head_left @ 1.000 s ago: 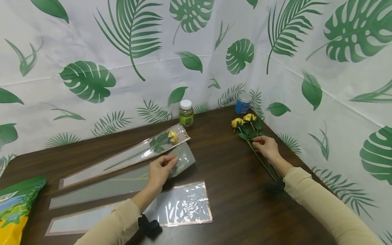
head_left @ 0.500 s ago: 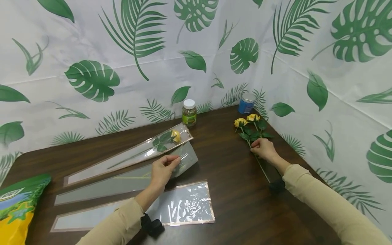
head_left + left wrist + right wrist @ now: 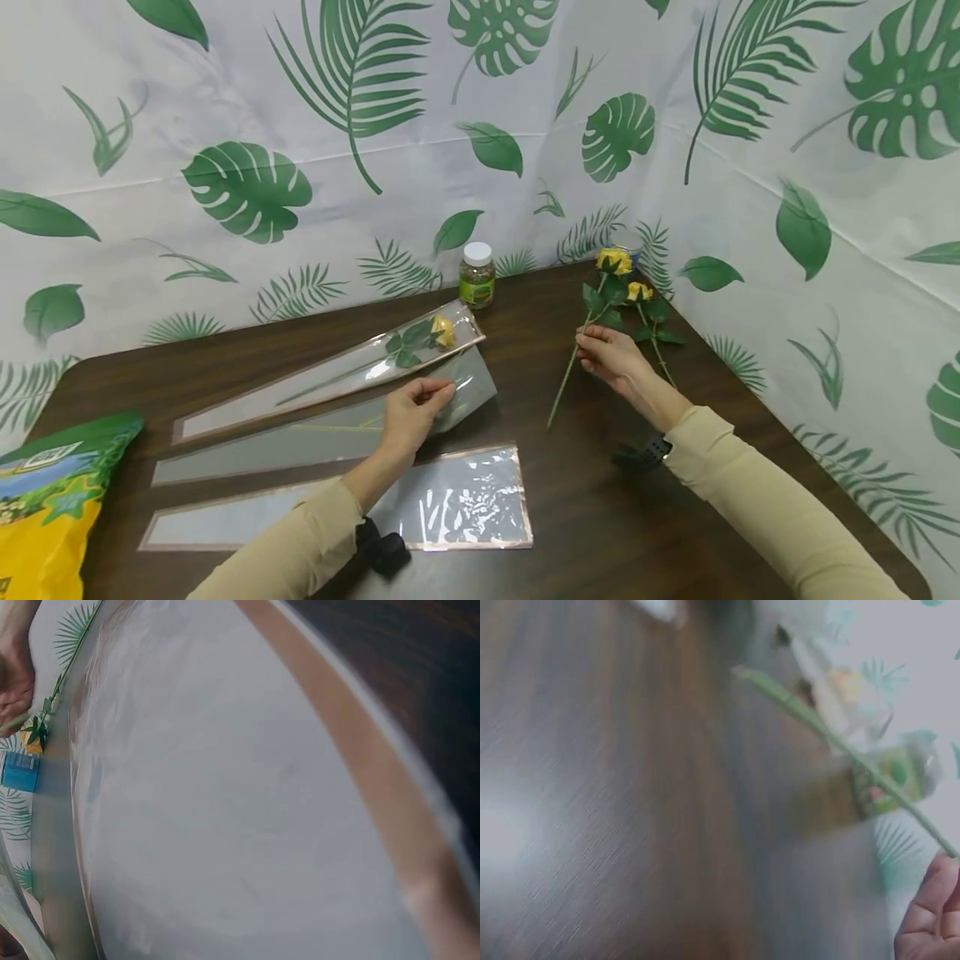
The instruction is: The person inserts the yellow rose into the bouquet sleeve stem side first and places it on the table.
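Note:
My right hand [image 3: 613, 358] pinches the stem of a yellow rose [image 3: 615, 262], its bloom pointing away and its stem end toward me. In the right wrist view the bare green stem [image 3: 817, 724] slants up from the fingertips. A second yellow rose [image 3: 640, 292] lies on the table beyond that hand. My left hand [image 3: 408, 412] pinches the top edge of a clear tapered flower sleeve [image 3: 468, 387], whose wide end is lifted. Below it a similar sleeve [image 3: 472, 504] lies flat, filling much of the left wrist view. Behind, another sleeve [image 3: 352, 367] holds a yellow rose [image 3: 442, 332].
A jar with a white lid [image 3: 477, 275] stands at the back of the dark wooden table [image 3: 540, 475]. A blue can [image 3: 20, 772] is in the back right corner, partly behind the roses. A green and yellow bag [image 3: 60, 500] lies at the left edge. Leaf-print cloth hangs behind.
My right hand has picked one rose up from beside the other and brought it left, toward the sleeves. My left hand stays at the sleeve's mouth. The head view has turned slightly left.

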